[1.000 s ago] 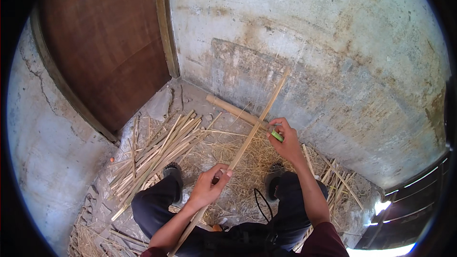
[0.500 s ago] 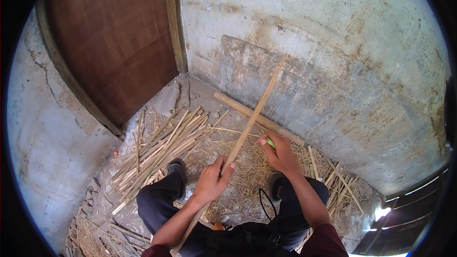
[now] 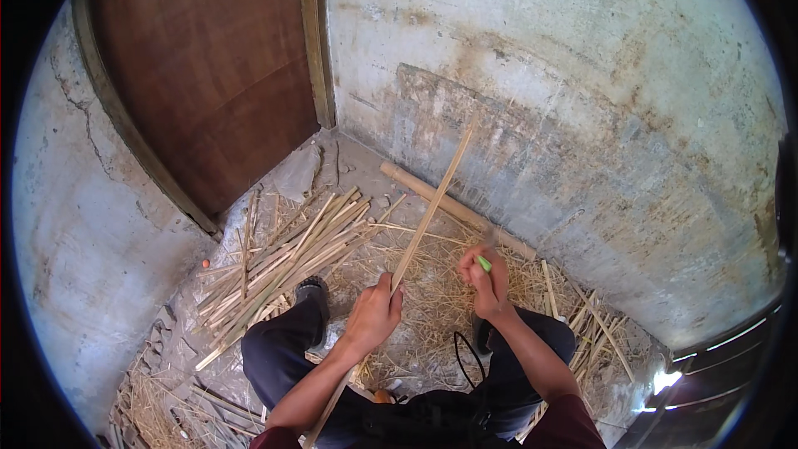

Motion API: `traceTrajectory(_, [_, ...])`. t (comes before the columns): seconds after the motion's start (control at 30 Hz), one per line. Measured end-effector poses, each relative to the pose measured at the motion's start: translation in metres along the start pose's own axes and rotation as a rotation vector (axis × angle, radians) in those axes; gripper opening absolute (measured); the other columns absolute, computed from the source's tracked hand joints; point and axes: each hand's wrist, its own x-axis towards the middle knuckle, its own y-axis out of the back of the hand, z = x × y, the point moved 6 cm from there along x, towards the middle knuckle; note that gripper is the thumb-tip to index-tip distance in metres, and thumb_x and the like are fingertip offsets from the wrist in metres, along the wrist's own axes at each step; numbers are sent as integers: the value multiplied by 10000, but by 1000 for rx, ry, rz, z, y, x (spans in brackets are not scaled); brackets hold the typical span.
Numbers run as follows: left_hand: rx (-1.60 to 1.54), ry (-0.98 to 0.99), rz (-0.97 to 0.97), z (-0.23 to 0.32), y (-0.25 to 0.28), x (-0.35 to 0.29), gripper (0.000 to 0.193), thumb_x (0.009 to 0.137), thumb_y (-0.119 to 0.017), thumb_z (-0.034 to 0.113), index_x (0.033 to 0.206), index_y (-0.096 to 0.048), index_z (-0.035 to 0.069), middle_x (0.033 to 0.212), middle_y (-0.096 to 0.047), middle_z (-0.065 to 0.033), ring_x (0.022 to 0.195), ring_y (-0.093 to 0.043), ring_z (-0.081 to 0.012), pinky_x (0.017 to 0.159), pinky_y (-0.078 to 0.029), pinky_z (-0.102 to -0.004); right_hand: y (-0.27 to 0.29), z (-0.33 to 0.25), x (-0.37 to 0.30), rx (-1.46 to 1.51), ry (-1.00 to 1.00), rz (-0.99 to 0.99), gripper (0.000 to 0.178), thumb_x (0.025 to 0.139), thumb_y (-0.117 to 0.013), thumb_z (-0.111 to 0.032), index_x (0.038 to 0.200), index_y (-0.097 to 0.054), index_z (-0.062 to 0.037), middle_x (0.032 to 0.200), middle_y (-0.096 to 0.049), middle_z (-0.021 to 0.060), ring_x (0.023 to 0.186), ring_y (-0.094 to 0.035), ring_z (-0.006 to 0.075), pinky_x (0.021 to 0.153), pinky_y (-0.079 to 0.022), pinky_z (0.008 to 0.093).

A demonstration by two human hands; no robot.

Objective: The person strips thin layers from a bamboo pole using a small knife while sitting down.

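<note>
- Mostly, a pale, stained wall (image 3: 598,91) fills the view, with a brown door (image 3: 199,75) at left.
- Straw-strewn floor (image 3: 432,316) between the person's dark-trousered legs (image 3: 278,345).
- Loose pile of split strips (image 3: 291,262) on the floor at left, with a smaller pile (image 3: 605,334) at right; whether these are finished or waiting, I cannot tell.
- One long strip (image 3: 426,223), slanting from the lower edge up toward the wall; it seems to be the piece in work, not yet set down.
- Round pole (image 3: 475,213) lying near the wall's foot, apparently unsplit.
- Left hand (image 3: 371,316), its grip closed around the long strip.
- Right hand (image 3: 487,284), its grip closed on a green-handled tool (image 3: 485,263), apart from the strip and to its right; the tool's tip is blurred. How much shaping remains does not show.
</note>
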Motion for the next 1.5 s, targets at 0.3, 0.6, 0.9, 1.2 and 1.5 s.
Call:
traceTrajectory(0.3, [178,36,-1,7,-2,-2,194,1062,-613,92,1181,-547,-46,769,-673,-351,758,-677,-575,713,-528,-644,-32,41,-9,-459,-278,-347,448,1173,-480,-416,1209,-588,17,703,-615,281,698,-652,496,647,-472,566])
traceTrajectory(0.6, [167,-5,-19,11,-2,-6,184,1047,-600,93,1130,-502,-39,791,-690,-352,753,-694,-576,698,-551,-651,-23,21,0,-568,-194,-282,390,1155,-521,-425,1138,-622,-49,652,-609,205,630,-649,448,588,-462,549])
traceTrajectory(0.9, [189,-22,-30,12,-6,-9,204,1042,-598,84,1151,-514,-66,796,-694,-347,760,-701,-565,693,-554,-640,-30,5,2,-687,45,-268,348,1103,-626,-417,1038,-628,-76,659,-662,167,590,-673,402,520,-482,492])
traceTrajectory(1.2, [277,22,-83,11,-17,-9,197,1047,-563,90,1155,-500,-62,805,-702,-353,736,-708,-560,668,-562,-643,-29,37,-7,-789,-59,-315,246,922,-749,-251,1068,-661,-73,753,-715,195,714,-736,407,640,-572,522])
traceTrajectory(1.5, [355,12,-64,8,-28,-3,165,1012,-534,38,1135,-481,-57,857,-717,-362,760,-725,-554,682,-582,-637,-33,51,0,-718,-74,-172,201,886,-667,-100,1069,-737,-53,948,-739,184,795,-735,442,718,-585,552])
